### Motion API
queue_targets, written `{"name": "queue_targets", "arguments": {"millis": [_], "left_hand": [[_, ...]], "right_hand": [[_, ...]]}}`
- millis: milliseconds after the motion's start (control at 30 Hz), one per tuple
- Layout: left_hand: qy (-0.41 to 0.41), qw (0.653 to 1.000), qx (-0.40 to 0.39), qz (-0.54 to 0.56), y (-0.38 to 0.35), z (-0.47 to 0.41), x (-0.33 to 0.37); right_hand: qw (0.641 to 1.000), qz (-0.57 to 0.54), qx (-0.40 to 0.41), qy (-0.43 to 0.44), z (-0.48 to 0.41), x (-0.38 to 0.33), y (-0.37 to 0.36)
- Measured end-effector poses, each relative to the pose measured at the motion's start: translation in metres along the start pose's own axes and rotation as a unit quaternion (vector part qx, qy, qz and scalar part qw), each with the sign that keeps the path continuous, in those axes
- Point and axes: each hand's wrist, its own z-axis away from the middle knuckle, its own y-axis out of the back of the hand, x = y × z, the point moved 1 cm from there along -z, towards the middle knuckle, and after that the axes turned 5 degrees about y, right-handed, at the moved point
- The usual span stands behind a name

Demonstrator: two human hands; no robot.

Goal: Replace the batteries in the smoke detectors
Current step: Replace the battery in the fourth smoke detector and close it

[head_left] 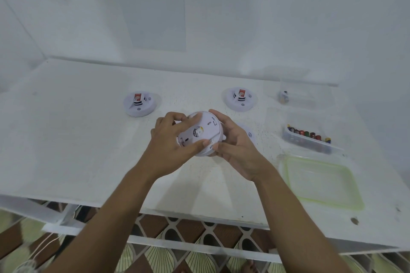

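Over the desk (77, 139), left hand (168, 141) and right hand (237, 150) hold an upturned smoke detector (205, 125), grips curled round its rim.

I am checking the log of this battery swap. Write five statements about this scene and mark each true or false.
1. The left hand and right hand both grip one white round smoke detector. True.
2. The clear plastic tray of batteries sits left of the hands. False: it sits to their right.
3. Two more white smoke detectors rest at the back of the white table. True.
4. The green-rimmed clear lid covers the battery tray. False: it lies flat on the table, nearer the person, apart from the tray.
5. A printed paper sheet hangs on the wall. True.
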Motion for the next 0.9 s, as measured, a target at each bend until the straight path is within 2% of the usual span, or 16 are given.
{"name": "queue_targets", "arguments": {"millis": [433, 667, 900], "left_hand": [[-0.001, 0.996, -0.023, 0.092, 0.0074, -0.0012, -0.0068], [-0.001, 0.997, 0.025, 0.068, 0.0063, 0.0012, -0.0086], [-0.030, 0.995, 0.002, 0.091, 0.0069, 0.0004, -0.0108]], "right_hand": [[1.000, 0.003, -0.017, -0.006, -0.0007, -0.0021, 0.0046], [0.999, 0.000, -0.039, -0.009, -0.0011, -0.0048, 0.0023], [0.999, -0.008, -0.053, -0.008, -0.0006, -0.0065, 0.0035]]}}
